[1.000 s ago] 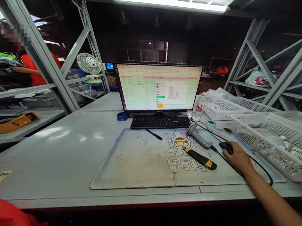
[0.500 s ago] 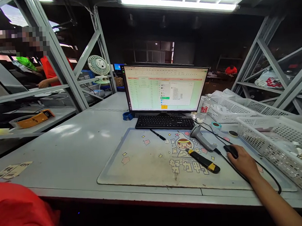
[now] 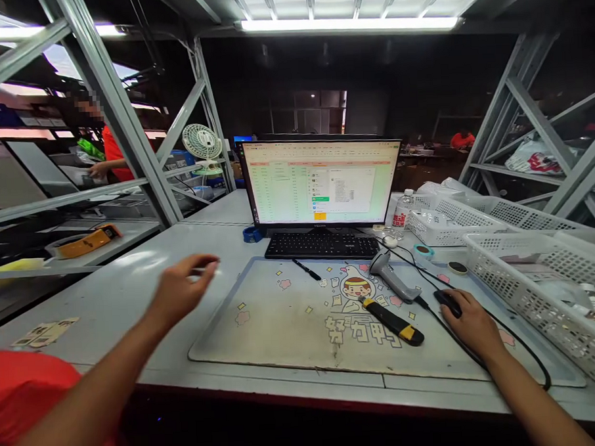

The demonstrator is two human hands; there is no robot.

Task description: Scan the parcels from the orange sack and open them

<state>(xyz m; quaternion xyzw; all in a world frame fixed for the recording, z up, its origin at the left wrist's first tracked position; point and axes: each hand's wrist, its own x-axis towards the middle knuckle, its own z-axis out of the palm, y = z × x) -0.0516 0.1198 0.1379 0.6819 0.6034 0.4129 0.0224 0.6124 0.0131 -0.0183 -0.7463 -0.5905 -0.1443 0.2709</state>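
Observation:
My right hand rests over a black computer mouse at the right side of the printed desk mat. My left hand is raised over the table left of the mat, its fingers loosely bent with a gap to the thumb and nothing visible in it. Between the hands lie a black and yellow utility knife, a grey barcode scanner and a black pen. A black keyboard stands behind them, below a lit monitor showing a spreadsheet and a smaller window.
White perforated baskets line the right side, with a clear bottle near them. Tape rolls lie by the cables. Paper labels lie at left. A small fan and a person in red are beyond the metal frame.
My left hand has come into view from the lower left and is over the table. The camera view has shifted slightly. My right hand stays on the mouse.

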